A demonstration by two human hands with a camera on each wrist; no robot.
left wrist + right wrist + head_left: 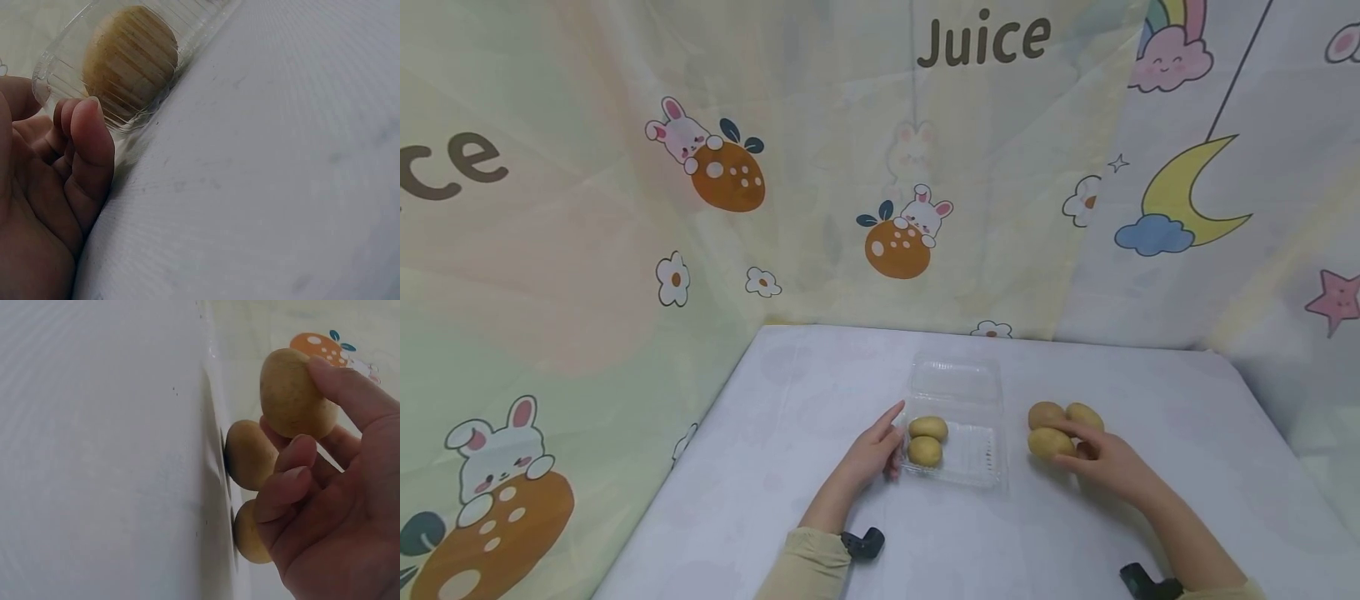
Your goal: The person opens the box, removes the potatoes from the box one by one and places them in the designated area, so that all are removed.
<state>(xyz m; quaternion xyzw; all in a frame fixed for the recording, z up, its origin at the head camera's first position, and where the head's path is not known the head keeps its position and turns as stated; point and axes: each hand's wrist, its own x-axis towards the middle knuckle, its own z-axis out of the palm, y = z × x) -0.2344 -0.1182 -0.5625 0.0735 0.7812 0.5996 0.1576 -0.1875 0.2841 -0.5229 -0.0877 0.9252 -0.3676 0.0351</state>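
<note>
In the head view my right hand grips a small yellow potato between thumb and fingers. The right wrist view shows this potato raised off the white tabletop, with two more potatoes beyond it, one brownish and one paler. My left hand is at the left edge of a clear plastic clamshell box, its index finger extended along the side and the other fingers loosely bent. Two potatoes lie in the box's left part. Through the ribbed wall, the left wrist view shows one potato.
The box's lid lies folded back toward the far side of the table. Printed cloth hangs behind and at both sides. A black wrist device is strapped on the left wrist, another on the right.
</note>
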